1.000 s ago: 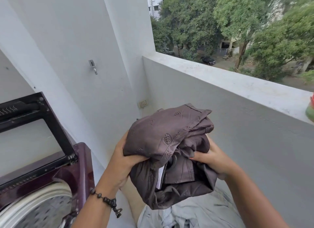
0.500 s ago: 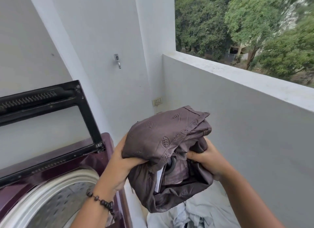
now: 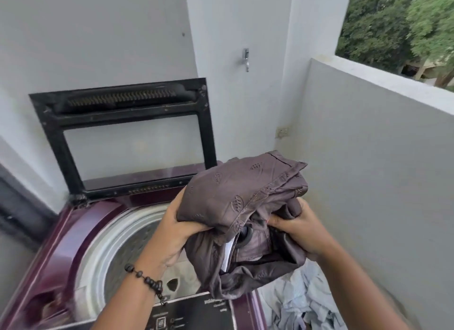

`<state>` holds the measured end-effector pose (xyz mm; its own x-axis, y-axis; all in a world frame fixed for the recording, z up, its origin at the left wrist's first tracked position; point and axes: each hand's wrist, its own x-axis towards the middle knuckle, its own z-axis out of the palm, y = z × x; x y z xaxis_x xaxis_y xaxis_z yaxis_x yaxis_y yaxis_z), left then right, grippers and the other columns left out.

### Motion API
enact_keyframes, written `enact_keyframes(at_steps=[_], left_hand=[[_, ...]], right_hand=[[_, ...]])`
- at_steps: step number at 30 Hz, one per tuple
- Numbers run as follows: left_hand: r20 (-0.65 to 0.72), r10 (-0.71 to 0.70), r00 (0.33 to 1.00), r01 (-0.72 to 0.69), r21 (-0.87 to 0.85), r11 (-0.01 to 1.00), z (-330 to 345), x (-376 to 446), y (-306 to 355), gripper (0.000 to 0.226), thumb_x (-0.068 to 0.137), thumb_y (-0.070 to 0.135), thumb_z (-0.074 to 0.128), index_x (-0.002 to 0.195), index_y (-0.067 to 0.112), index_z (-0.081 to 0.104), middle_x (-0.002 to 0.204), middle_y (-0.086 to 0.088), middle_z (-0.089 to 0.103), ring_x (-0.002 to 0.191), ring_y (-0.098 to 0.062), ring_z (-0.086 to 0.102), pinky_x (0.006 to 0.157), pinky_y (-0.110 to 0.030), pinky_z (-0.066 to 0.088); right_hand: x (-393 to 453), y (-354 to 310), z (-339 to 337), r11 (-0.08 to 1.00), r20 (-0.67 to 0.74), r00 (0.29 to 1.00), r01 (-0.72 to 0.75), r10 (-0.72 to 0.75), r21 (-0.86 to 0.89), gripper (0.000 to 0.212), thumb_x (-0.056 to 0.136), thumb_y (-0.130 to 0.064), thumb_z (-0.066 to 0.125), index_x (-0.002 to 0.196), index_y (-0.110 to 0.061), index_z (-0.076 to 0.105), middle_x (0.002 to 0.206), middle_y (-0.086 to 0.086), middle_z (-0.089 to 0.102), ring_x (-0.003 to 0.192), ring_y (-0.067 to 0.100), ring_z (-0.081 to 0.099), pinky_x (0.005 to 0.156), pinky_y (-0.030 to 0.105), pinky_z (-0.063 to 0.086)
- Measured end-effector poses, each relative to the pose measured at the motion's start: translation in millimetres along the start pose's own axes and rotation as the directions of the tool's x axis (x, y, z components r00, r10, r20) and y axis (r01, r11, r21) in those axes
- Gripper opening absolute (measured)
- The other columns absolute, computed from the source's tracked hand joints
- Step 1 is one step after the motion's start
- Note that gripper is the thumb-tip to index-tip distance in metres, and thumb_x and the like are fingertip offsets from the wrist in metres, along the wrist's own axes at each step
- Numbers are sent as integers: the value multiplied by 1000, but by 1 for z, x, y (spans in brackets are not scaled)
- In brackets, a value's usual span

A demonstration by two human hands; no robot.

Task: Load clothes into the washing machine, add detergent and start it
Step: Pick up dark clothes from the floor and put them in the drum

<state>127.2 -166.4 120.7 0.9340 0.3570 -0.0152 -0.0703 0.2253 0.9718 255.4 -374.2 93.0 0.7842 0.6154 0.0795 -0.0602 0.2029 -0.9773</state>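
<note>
Balcony walls [image 3: 368, 157] run across 12 to 3 o'clock, a tap [image 3: 246, 59] high on the one at 12. Maroon washer [image 3: 81, 221] fills 7 to 9 o'clock, lid [image 3: 122, 138] propped upright against the wall, drum [image 3: 127, 251] open. Pale clothes [image 3: 304, 302] heaped at 5 o'clock, just beside the washer. Brown bundle [image 3: 240, 202] held at centre, over the washer's right edge. Left hand [image 3: 177, 233], beaded bracelet [image 3: 147, 280] on the wrist, grips its left side, fingers curled under. Right hand [image 3: 297, 231] pinches folds on its right.
</note>
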Motion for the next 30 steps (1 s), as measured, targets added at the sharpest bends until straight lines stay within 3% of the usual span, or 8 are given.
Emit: enact_keyframes(at_steps=[8, 11, 13, 19, 21, 24, 27, 30], left_hand=[[-139, 35, 990, -19, 111, 994, -85, -18, 11, 78, 53, -27, 68, 110, 24, 58, 83, 8, 77, 75, -3, 72, 60, -16, 55], [-203, 17, 979, 18, 170, 985, -121, -19, 3, 83, 43, -10, 79, 115, 27, 58, 93, 8, 77, 85, -5, 72, 66, -17, 55], [-265, -25, 964, 76, 187, 979, -144, -20, -4, 87, 35, 5, 84, 115, 28, 59, 100, 4, 76, 91, -9, 71, 69, -19, 56], [-373, -110, 922, 230, 296, 927, -189, -16, -31, 75, 67, -24, 70, 119, 28, 55, 103, 11, 67, 84, 4, 68, 66, -12, 53], [-384, -164, 909, 294, 308, 905, -201, -12, -44, 74, 69, -25, 69, 117, 31, 55, 101, 13, 67, 81, 8, 67, 66, -11, 52], [-365, -300, 882, 418, 308, 855, -221, 2, -67, 71, 70, -18, 74, 114, 34, 57, 95, 8, 75, 89, -4, 70, 71, -18, 52], [-365, -392, 844, 514, 346, 785, -228, 17, -93, 63, 65, -11, 80, 104, 34, 60, 92, 7, 76, 92, -12, 70, 73, -24, 52], [-423, -460, 781, 606, 330, 724, -226, 30, -122, 57, 62, 1, 83, 109, 26, 62, 100, 2, 72, 93, -17, 66, 72, -28, 50]], right_hand=[[39, 45, 73, 995, 98, 995, 16, -7, -96, 59, 68, -16, 88, 115, 5, 62, 110, 7, 74, 105, 20, 69, 85, 27, 54], [54, 67, 97, 988, 92, 996, 19, -5, -155, 49, 68, -6, 81, 112, 5, 63, 106, 3, 75, 102, 15, 70, 84, 22, 52], [63, 83, 112, 976, 99, 995, -7, 29, -217, 48, 68, -10, 83, 111, -1, 64, 105, -3, 76, 102, 10, 69, 84, 19, 51], [83, 124, 141, 847, 187, 952, -113, 241, -519, 25, 73, -18, 86, 81, -37, 71, 79, -24, 71, 81, -11, 64, 76, 14, 47], [86, 133, 146, 798, 227, 924, -119, 307, -591, 39, 75, -12, 84, 68, -47, 68, 66, -23, 65, 70, -11, 60, 69, 12, 44], [93, 147, 149, 770, 262, 915, -76, 306, -634, 48, 68, -4, 79, 93, -42, 63, 100, -19, 67, 93, -18, 60, 83, 8, 44], [104, 155, 144, 674, 267, 890, -59, 370, -736, 57, 71, 4, 73, 111, -32, 54, 99, -27, 52, 85, -32, 48, 72, -5, 33], [111, 167, 138, 542, 249, 852, -48, 461, -839, 60, 81, -22, 76, 132, -18, 45, 102, -14, 53, 89, -6, 52, 66, 6, 36]])
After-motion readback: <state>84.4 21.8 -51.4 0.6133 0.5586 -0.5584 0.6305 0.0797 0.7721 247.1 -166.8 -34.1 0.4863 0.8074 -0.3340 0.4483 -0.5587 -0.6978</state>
